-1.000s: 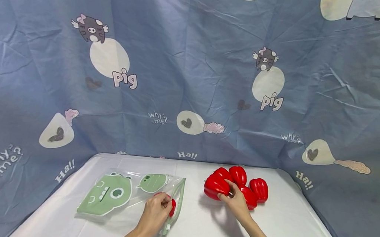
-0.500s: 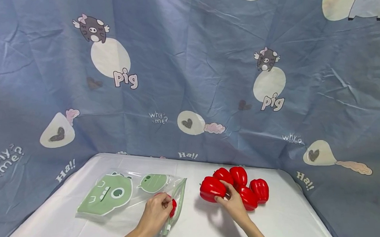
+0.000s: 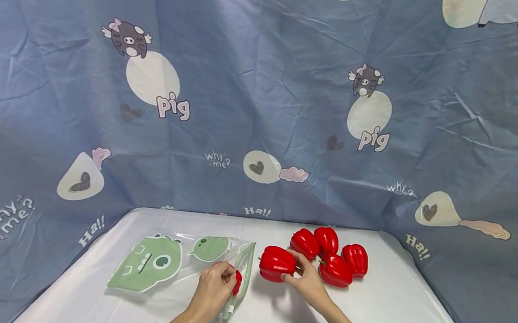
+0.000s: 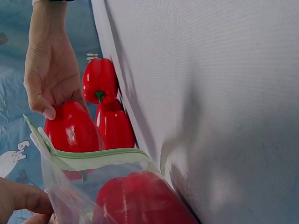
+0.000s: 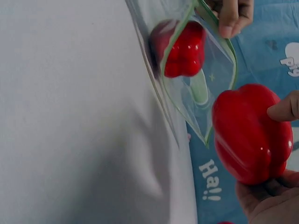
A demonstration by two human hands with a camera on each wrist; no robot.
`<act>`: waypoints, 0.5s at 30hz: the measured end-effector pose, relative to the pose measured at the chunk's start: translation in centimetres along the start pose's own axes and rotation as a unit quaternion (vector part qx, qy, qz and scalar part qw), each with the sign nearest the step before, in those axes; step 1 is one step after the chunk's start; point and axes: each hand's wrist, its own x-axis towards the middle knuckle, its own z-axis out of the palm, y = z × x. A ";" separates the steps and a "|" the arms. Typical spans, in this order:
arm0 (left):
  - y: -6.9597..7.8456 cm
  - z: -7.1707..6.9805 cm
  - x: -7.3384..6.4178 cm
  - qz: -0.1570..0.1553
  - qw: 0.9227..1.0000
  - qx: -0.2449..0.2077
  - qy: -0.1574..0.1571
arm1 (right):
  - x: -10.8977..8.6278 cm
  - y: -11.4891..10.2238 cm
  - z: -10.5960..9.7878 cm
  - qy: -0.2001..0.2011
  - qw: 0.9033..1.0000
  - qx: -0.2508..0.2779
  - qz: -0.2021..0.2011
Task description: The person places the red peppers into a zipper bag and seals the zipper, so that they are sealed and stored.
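My left hand point(image 3: 215, 286) pinches the upper edge of a clear zip bag point(image 3: 176, 282) with green monster prints, lying on the table. The bag's green-rimmed mouth faces right and stands open. One red bell pepper point(image 5: 187, 51) sits inside it, just past the mouth. My right hand point(image 3: 308, 282) grips another red bell pepper point(image 3: 277, 264) between thumb and fingers, its stem end toward the bag. In the right wrist view this pepper point(image 5: 250, 135) is close outside the bag's opening.
Several more red bell peppers point(image 3: 336, 270) lie clustered on the white table point(image 3: 394, 304), right of my right hand. A blue printed curtain point(image 3: 263, 101) hangs behind the table. A white slider point(image 3: 230, 309) sits at the near end of the bag's zip.
The right hand has carried its bell pepper left and slightly nearer, away from the cluster and toward the bag mouth. My left hand keeps its place on the bag.
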 end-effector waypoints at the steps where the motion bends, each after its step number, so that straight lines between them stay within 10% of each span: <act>1: 0.0 0.0 0.0 0.000 1.000 0.000 0.000 | -0.1 0.0 0.1 -0.008 1.000 -0.001 -0.004; 15: 0.1 0.0 0.0 -0.006 1.000 -0.005 -0.001 | -0.9 0.4 1.9 -0.076 0.997 -0.010 -0.030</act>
